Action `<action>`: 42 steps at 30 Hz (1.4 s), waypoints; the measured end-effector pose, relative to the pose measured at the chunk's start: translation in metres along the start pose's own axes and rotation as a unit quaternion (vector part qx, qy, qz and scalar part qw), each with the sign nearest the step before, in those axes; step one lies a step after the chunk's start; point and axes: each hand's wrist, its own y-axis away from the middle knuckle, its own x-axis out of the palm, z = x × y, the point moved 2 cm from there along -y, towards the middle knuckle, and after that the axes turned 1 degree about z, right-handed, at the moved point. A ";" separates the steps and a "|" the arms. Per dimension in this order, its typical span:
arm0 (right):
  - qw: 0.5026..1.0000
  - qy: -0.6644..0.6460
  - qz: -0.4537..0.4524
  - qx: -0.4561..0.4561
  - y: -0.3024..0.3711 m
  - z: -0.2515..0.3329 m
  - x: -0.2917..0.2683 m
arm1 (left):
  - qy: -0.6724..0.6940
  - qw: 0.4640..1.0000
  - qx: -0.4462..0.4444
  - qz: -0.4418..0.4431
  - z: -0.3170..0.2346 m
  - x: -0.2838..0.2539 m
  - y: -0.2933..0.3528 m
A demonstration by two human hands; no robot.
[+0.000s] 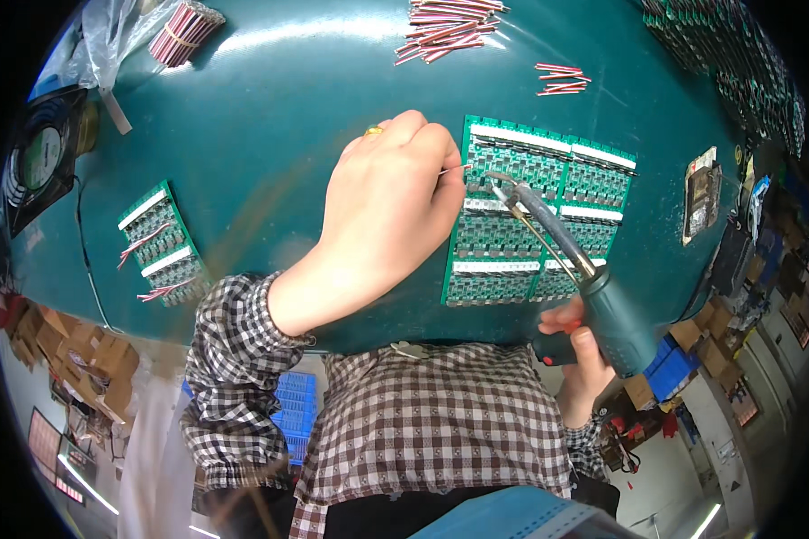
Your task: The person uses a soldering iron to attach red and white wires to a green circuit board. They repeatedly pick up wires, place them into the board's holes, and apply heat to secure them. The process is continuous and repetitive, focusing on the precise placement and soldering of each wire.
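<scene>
A large green circuit board panel (503,241), with rows of small components and white strips, lies on the green tabletop right of centre. My left hand (377,193) is closed in a pinch on a short thin wire (457,169), whose end reaches the panel's upper left edge. In my right hand (588,366) is a dark green soldering gun (618,322), gripped by its handle. The gun's bent tip (499,178) hovers over or touches the board near the wire's end; I cannot tell which. A thin metal tube runs alongside its barrel.
A smaller circuit board panel (164,238) with wires lies at the left. Loose red and white wires (448,31) and a smaller group (562,79) lie at the back. A banded wire bundle (185,36), a fan (40,160), stacked boards (737,58) and a worn rectangular block (701,196) line the sides.
</scene>
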 end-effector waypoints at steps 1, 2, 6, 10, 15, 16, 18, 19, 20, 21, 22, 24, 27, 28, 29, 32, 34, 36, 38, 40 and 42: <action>1.000 0.006 0.007 0.000 0.000 0.000 0.000 | -0.002 1.000 -0.002 -0.004 0.000 0.001 0.000; 1.000 0.011 0.015 0.000 0.000 0.000 0.001 | -0.004 1.000 -0.005 -0.008 0.001 0.002 0.000; 0.999 0.035 0.027 0.010 0.002 0.000 0.004 | -0.011 1.000 -0.010 -0.012 0.000 0.004 -0.001; 0.998 0.063 0.018 0.026 0.004 -0.003 0.004 | -0.014 1.000 -0.009 -0.024 -0.001 0.007 0.000; 0.998 0.060 0.017 0.031 0.004 -0.004 0.004 | 0.003 1.000 0.008 -0.011 0.004 0.003 -0.001; 0.998 0.057 0.015 0.029 0.004 -0.003 0.004 | -0.003 1.000 0.012 -0.004 0.004 0.002 -0.002; 0.998 0.048 0.011 0.026 0.003 -0.002 0.006 | -0.015 1.000 0.020 0.011 0.005 0.002 -0.004; 0.998 0.065 -0.008 0.014 0.002 -0.001 0.009 | -0.011 1.000 0.022 0.013 0.005 0.002 -0.005; 0.996 0.083 -0.027 0.002 -0.001 0.001 0.014 | -0.006 1.000 0.024 0.014 0.006 0.002 -0.005; 0.994 0.100 -0.045 -0.009 -0.002 0.003 0.018 | -0.002 1.000 0.025 0.016 0.007 0.002 -0.005; 0.994 0.102 -0.045 -0.009 -0.003 0.004 0.019 | -0.003 1.000 0.021 0.015 0.006 0.002 -0.005; 0.993 0.109 -0.046 -0.008 -0.003 0.005 0.020 | -0.005 1.000 0.013 0.014 0.005 0.002 -0.005; 0.992 0.113 -0.054 -0.006 -0.002 0.005 0.020 | 0.004 1.000 0.013 0.003 0.004 0.002 -0.005; 0.992 0.120 -0.047 -0.007 -0.001 0.004 0.019 | 0.002 1.000 0.012 -0.002 0.004 0.002 -0.005; 0.991 0.127 -0.041 -0.009 -0.001 0.002 0.017 | 0.000 1.000 0.012 -0.007 0.004 0.003 -0.005; 0.990 0.138 -0.037 -0.016 0.000 -0.002 0.014 | -0.001 1.000 0.013 -0.017 0.004 0.005 -0.004; 0.989 0.143 -0.032 -0.027 0.001 -0.004 0.012 | 0.000 1.000 0.015 -0.022 0.003 0.006 -0.005; 0.988 0.145 -0.018 -0.043 0.001 -0.007 0.008 | 0.000 0.999 0.015 -0.029 0.003 0.006 -0.004; 0.990 0.134 -0.030 -0.025 0.001 -0.005 0.013 | 0.002 0.999 0.017 -0.031 0.003 0.006 -0.004; 0.991 0.124 -0.040 -0.014 0.001 -0.002 0.017 | 0.002 0.999 0.019 -0.034 0.004 0.007 -0.003; 0.992 0.116 -0.044 -0.009 0.000 0.000 0.019 | 0.001 0.999 0.020 -0.040 0.004 0.008 -0.003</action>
